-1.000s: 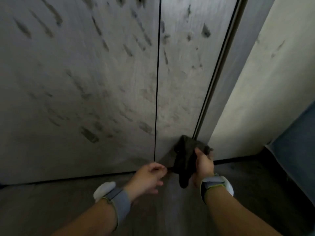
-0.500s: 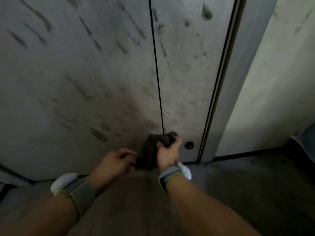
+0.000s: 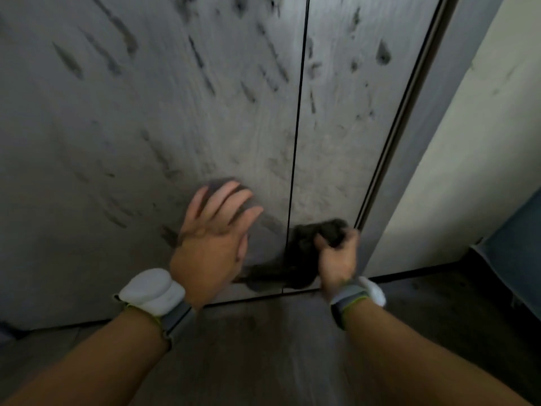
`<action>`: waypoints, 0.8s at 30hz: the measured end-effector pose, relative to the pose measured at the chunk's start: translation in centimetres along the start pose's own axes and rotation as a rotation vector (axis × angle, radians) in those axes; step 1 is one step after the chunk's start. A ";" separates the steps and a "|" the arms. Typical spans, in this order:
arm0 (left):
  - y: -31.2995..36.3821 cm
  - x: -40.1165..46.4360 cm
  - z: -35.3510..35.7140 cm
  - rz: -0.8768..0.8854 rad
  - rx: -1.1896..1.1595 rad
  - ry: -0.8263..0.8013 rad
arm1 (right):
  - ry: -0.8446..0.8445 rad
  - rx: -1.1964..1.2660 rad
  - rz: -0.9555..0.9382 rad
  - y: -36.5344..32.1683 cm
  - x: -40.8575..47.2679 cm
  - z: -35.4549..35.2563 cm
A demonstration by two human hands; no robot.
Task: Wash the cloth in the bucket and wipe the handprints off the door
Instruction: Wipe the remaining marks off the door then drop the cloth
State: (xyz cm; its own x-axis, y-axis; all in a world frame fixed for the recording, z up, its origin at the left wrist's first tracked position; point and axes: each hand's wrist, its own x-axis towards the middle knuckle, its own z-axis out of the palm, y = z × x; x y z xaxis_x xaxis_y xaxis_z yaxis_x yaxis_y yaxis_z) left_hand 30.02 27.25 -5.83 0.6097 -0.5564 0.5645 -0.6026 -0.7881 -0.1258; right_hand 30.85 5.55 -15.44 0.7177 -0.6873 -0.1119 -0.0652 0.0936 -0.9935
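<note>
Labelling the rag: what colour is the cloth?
Dark grey, nearly black cloth, gripped in the right hand; head view.

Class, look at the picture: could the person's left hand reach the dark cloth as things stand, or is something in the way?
Probably yes. The left hand is open with fingers spread low against the door, and the cloth, gripped by the right hand, is close beside it with only bare door between them.

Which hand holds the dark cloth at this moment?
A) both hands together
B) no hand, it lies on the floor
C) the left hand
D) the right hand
D: the right hand grips the bunched dark cloth low against the door, while the left hand is spread open and holds nothing.
</note>
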 end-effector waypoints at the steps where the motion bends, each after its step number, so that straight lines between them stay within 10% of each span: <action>1: 0.1 0.3 0.0 0.006 0.035 -0.016 | 0.057 0.023 -0.001 -0.4 1.3 -1.5; 6: 0.1 0.4 -0.2 -0.039 0.114 -0.084 | 0.236 -0.027 -0.063 -2.6 -0.3 1.8; 11: -0.5 0.2 0.6 -0.012 0.183 -0.080 | -0.230 -0.078 -0.096 -0.4 -6.1 5.9; 19: -0.8 -1.1 0.9 -0.063 -0.095 0.025 | 0.301 -0.050 0.008 -3.6 1.5 -1.2; 24: -0.4 -0.5 0.9 -0.723 -0.582 0.134 | -0.117 -0.104 -0.125 -1.6 -5.5 7.3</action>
State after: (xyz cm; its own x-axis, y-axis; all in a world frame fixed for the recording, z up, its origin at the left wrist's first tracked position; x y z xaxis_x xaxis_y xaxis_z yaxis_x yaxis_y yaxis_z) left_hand 30.46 27.56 -6.81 0.8943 0.0810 0.4401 -0.2853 -0.6545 0.7001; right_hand 32.07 14.38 -13.03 0.8001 -0.5998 0.0094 -0.0380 -0.0663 -0.9971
